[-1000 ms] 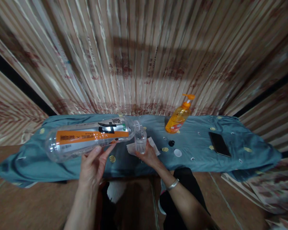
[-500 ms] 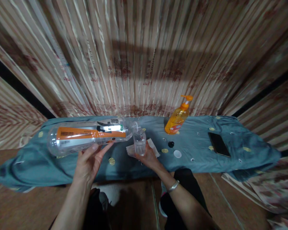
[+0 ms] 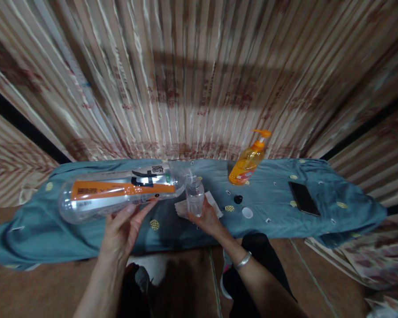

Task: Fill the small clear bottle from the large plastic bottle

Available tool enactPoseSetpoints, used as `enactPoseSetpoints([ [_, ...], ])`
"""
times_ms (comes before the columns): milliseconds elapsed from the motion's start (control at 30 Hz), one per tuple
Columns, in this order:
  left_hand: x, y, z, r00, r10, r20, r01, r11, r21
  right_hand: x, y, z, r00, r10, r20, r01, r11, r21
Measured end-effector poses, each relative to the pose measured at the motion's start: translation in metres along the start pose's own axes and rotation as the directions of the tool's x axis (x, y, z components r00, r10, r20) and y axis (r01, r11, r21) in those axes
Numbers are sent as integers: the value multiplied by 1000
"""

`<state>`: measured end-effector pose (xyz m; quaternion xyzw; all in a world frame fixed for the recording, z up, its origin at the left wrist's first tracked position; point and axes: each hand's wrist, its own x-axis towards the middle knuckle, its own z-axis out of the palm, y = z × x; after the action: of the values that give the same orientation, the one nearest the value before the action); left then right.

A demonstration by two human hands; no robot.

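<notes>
My left hand grips a large clear plastic bottle with an orange label, held nearly flat with its neck pointing right. The neck sits over the mouth of a small clear bottle, which my right hand holds upright from below. A silver bangle is on my right wrist. Under the small bottle lies a white tissue on the blue cloth.
An orange pump dispenser stands at the back of the cloth. A small black cap and a white cap lie near it. A dark phone rests at the right. Striped curtains hang behind.
The big bottle's base has dropped a little and shifted left, so it now tilts up towards its neck. Both hands keep their grip; the view has swayed slightly.
</notes>
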<state>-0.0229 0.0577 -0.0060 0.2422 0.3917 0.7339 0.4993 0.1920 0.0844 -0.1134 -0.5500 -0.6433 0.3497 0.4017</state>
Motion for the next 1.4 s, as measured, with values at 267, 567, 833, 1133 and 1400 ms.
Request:
enactPoseSetpoints([
  [267,-2,-4,-1,1000,-9,-22,9,1000,-4,0,9,4,1000,15,-13,-15,1000,10],
  [567,-3,-6,-4,999,-19,-31,20,999,45,-1,8,5,1000,-5,-13,5,999,46],
  [833,-3,-11,-6,1000,-20,-20,20,1000,-13,-2,8,6,999,-32,-43,34,998,55],
  [1133,-4,-15,-6,997,-39,61,42,998,-41,-1,10,6,999,-26,-36,28,998,63],
  [1400,-1,-12,-11,993,-16,113,18,1000,-20,-2,10,8,998,-25,-58,27,998,48],
])
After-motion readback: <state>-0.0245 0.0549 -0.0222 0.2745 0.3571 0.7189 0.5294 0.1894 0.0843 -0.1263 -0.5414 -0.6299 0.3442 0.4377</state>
